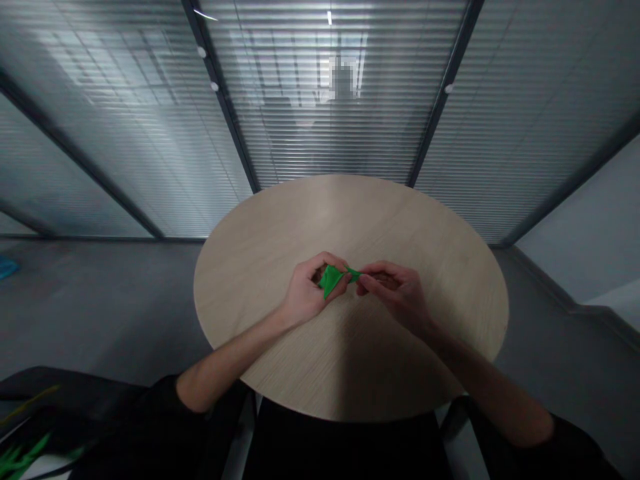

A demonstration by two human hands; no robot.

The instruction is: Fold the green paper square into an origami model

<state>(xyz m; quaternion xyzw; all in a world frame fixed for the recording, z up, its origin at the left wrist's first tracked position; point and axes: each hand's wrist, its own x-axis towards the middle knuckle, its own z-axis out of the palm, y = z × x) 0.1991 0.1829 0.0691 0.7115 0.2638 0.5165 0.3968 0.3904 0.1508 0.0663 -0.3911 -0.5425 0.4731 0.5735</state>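
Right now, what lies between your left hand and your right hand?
In the head view, a thin stretch of the green folded piece spans from left hand to right hand, over the wood-grain table.

Green piece [331, 281] partly hidden; blue item [7, 267] cut off.

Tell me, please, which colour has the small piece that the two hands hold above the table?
The small piece is bright green, seen best in the head view.

Left hand [316, 285] and right hand [397, 290] close together, fingers curled, both forearms angled inward
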